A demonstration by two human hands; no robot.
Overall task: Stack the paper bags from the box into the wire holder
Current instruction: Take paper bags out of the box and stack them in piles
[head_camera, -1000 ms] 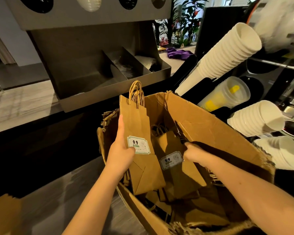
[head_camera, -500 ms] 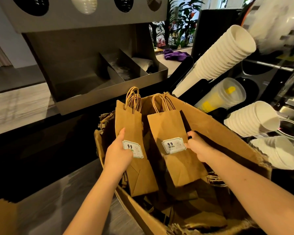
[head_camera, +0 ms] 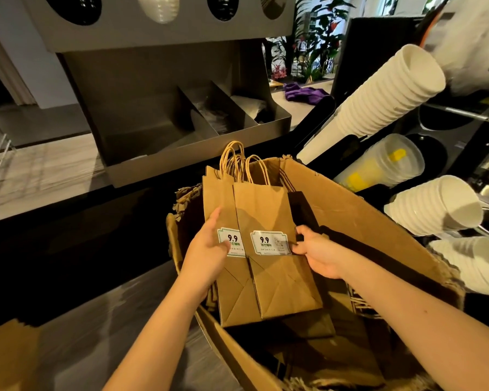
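While hands (head_camera: pixel 208 256) grip flat paper bags (head_camera: pixel 280 280), box (head_camera: pixel 364 221) frayed.

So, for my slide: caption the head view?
Left hand and right hand each hold labelled paper bags, overlapping, above the cardboard box.

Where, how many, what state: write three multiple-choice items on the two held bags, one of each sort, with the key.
1. Where is the right bag relative to the left bag?
A. Overlapping it in front
B. Behind it
C. Well apart from it

2. How many white labels show on these bags?
A. One
B. Two
C. Four

3. What is the right hand doing?
A. Lying flat and empty
B. Pinching the right bag's edge
C. Holding a cup

Key: 1 A, its left edge lies over the left bag; 2 B, each bag shows one label; 3 B, thumb and fingers close on that edge.
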